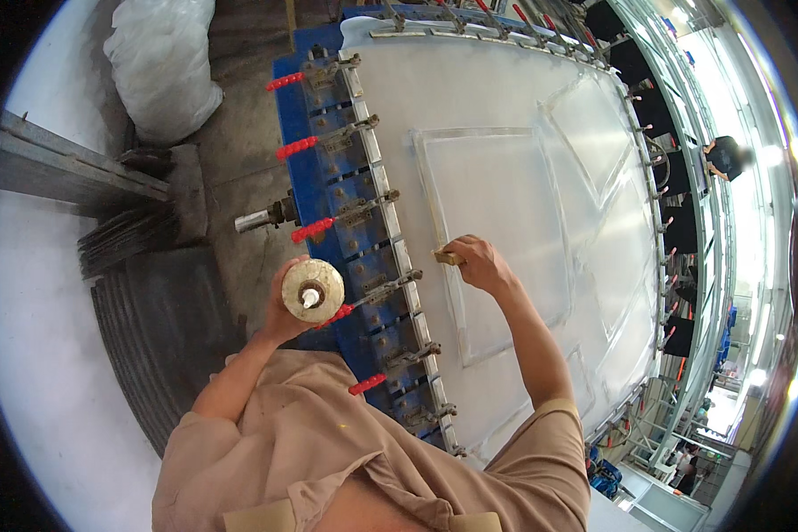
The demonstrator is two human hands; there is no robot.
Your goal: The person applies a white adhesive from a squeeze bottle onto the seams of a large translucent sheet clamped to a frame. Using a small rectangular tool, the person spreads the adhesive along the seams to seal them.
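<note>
My left hand [280,318] is wrapped around a round, off-white bottle [327,282] with a white nozzle, seen from above. It is held over the near side of the blue frame. In my right hand [482,263] is a small tan block [448,257], perhaps a pad or scraper. The block rests on or just over a pale strip [432,206] that outlines a rectangle on a translucent sheet [492,193]. Beneath the sheet, the surface is hidden or only faintly visible. Toggle clamps with red handles [297,146] press a metal bar [387,206] along the sheet's near edge.
The blue frame [289,173] carries clamps around the sheet, and a metal shaft [253,221] juts out from it. Dark stacked sheets [173,332] and a plastic-wrapped bundle [163,66] stand to the left. A person [726,158] is at the far side, beyond metal racks [701,199].
</note>
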